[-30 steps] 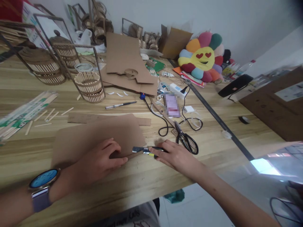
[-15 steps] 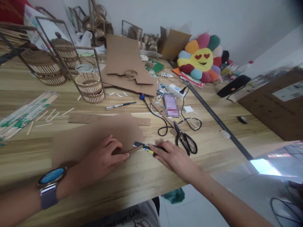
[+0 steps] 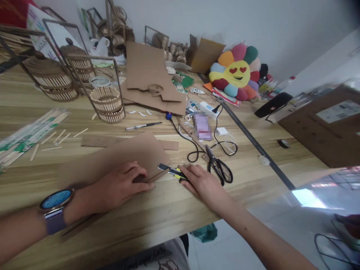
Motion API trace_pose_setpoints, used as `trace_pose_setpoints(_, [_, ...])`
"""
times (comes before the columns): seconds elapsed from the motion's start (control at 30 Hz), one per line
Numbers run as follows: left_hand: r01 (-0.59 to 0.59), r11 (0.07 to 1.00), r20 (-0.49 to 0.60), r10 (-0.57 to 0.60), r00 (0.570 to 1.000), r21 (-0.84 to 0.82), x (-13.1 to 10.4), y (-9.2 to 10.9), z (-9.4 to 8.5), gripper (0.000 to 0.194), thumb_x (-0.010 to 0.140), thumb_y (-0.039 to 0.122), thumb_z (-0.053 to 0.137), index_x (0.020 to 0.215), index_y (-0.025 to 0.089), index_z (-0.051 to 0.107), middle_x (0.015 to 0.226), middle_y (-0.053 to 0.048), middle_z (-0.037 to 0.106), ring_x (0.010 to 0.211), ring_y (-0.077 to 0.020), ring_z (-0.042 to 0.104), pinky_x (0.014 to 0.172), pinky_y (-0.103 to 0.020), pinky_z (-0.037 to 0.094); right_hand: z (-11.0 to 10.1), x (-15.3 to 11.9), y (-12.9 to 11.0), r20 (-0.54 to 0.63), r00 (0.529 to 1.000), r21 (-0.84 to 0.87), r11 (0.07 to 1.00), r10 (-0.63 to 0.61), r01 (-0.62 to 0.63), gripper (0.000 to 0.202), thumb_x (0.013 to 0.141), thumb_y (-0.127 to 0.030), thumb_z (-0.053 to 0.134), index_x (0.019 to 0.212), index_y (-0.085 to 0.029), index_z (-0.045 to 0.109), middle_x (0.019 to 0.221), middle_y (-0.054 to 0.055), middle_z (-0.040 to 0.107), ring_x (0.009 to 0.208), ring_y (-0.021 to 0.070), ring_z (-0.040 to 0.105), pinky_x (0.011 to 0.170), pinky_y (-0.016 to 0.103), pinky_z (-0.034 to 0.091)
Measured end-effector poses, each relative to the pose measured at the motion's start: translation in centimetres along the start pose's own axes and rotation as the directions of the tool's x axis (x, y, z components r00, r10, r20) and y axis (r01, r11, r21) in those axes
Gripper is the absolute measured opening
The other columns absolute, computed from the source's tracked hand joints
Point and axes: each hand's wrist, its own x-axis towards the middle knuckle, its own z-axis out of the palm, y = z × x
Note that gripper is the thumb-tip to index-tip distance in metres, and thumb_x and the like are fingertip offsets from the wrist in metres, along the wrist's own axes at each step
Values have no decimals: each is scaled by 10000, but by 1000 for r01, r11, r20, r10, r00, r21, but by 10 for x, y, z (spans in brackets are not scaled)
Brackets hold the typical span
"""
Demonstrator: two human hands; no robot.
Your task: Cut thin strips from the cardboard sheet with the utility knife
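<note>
My left hand (image 3: 118,187), with a watch (image 3: 56,198) on its wrist, presses on a brown cardboard sheet (image 3: 149,150). Its fingers are bent and the thumb is spread away from them. A narrow cardboard strip (image 3: 159,174) runs along the sheet's near edge, from the thumb toward the knife. Another narrow dark strip (image 3: 81,227) shows below my left forearm. My right hand (image 3: 201,183) is closed around a yellow and black utility knife (image 3: 176,172), its tip at the sheet's right corner. Black-handled scissors (image 3: 218,165) lie just beyond my right hand.
A flat cardboard strip (image 3: 98,141) and a pen (image 3: 143,126) lie beyond the sheet. Small slatted baskets (image 3: 107,105) and packed sticks (image 3: 33,135) stand or lie at left. A phone (image 3: 202,125), cables and a flower cushion (image 3: 237,75) are farther right. A large box (image 3: 323,127) stands at far right.
The knife has turned slightly, and my right hand has shifted a little to the left. The strip between knife and thumb looks longer, and a strip now shows below my left forearm.
</note>
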Motion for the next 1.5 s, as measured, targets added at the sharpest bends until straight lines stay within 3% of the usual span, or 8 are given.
trace_pose_setpoints(0.4, [39, 999, -61, -40, 997, -16, 2, 7, 0, 482, 920, 61, 406, 1247, 352, 606, 1160, -52, 546, 1088, -243, 487, 1017, -427, 422, -7, -5, -11, 55, 998, -73, 997, 19, -15, 406, 1011, -366, 411, 1329, -146, 536, 1006, 118, 667, 930, 256, 631, 764, 395, 579])
trace_pose_setpoints(0.73, [111, 994, -120, -111, 987, -5, 12, 19, 3, 441, 942, 62, 355, 1256, 268, 587, 1127, -73, 551, 1056, -239, 487, 971, -424, 456, -3, 5, -13, 77, 992, -20, 995, 95, -94, 413, 967, -326, 528, 1331, -131, 541, 1112, 134, 657, 1016, 270, 633, 832, 388, 571])
trace_pose_setpoints(0.8, [134, 991, -83, -133, 988, 2, 15, 16, 0, 442, 959, 109, 384, 1347, 272, 520, 1131, -78, 562, 1029, -234, 506, 938, -410, 470, -4, 12, -9, 86, 992, 11, 995, 96, -97, 408, 961, -311, 541, 1321, -119, 552, 1119, 134, 656, 1035, 267, 632, 844, 380, 567])
trace_pose_setpoints(0.9, [84, 996, 80, -83, 993, -19, 27, -3, -10, 560, 959, 238, 521, 1487, 288, 342, 1317, -104, 522, 1147, -253, 507, 984, -411, 439, -6, 18, -4, 101, 993, 22, 998, 60, -62, 395, 956, -308, 550, 1304, -122, 572, 1083, 128, 662, 1010, 263, 639, 839, 379, 566])
trace_pose_setpoints(1.0, [-51, 996, 279, 70, 958, -76, 50, -27, -21, 848, 857, 474, 674, 1540, 264, 217, 1594, -152, 232, 1405, -350, 289, 1115, -492, 296, -9, 21, -2, 95, 995, 5, 999, 36, -36, 381, 957, -317, 547, 1291, -138, 584, 1066, 126, 665, 988, 260, 641, 830, 378, 564])
trace_pose_setpoints(1.1, [-51, 994, 394, 84, 915, -93, 73, -44, -25, 1064, 662, 671, 750, 1526, 271, 275, 1620, -158, 145, 1456, -452, 84, 1135, -615, 155, -11, 23, -4, 106, 993, -6, 999, 48, -47, 375, 953, -310, 558, 1288, -143, 587, 1048, 117, 665, 970, 252, 642, 811, 359, 562])
trace_pose_setpoints(1.23, [-24, 993, 429, 72, 900, -115, 86, -48, -23, 1115, 588, 699, 776, 1516, 315, 290, 1627, -139, 109, 1455, -482, -13, 1120, -670, 77, -11, 23, -7, 129, 990, -17, 998, 59, -57, 379, 957, -321, 552, 1291, -143, 583, 1020, 116, 656, 957, 244, 641, 779, 339, 559])
trace_pose_setpoints(1.5, [-11, 994, 452, 60, 890, -110, 84, -45, -23, 1111, 608, 691, 769, 1524, 331, 254, 1632, -136, 73, 1459, -470, -28, 1123, -657, 74, -11, 15, -15, 111, 992, -35, 997, 65, -61, 403, 956, -328, 545, 1318, -152, 558, 1028, 119, 652, 973, 257, 636, 749, 358, 574])
